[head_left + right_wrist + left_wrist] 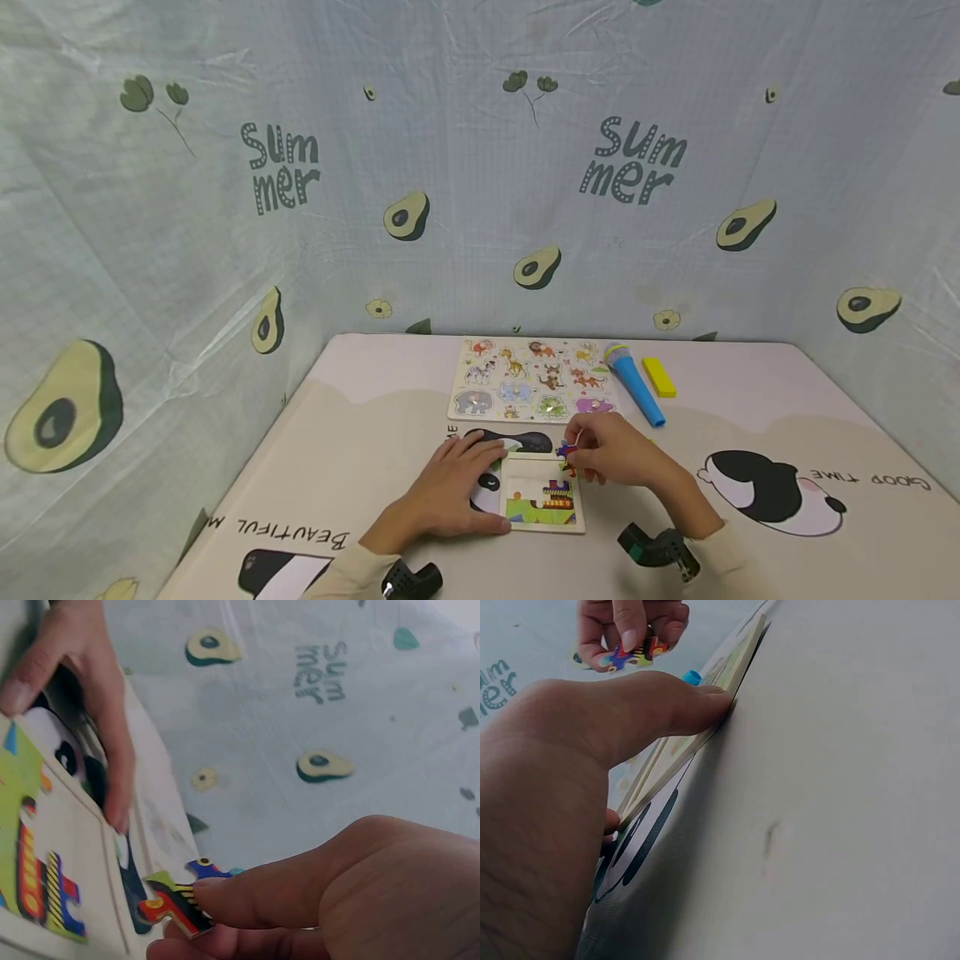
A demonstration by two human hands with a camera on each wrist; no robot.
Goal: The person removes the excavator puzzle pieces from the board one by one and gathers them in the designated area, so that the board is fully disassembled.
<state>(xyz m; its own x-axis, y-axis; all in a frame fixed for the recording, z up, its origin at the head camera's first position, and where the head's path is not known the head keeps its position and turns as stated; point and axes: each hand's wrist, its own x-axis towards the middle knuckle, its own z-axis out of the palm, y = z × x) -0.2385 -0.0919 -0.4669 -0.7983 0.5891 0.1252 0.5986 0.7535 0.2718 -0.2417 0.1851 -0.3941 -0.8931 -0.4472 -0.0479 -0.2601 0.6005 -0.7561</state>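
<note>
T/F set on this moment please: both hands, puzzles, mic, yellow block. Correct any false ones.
1. The right hand pinches at least one jigsaw piece. True.
2. The left hand rests on the animal puzzle board. False: it touches the jigsaw tray.
3. The jigsaw tray is completely filled. False: part of its inside is bare.
4. The animal puzzle board lies beyond the jigsaw tray in the head view. True.
5. The yellow block lies left of the blue microphone in the head view. False: it lies to the right.
</note>
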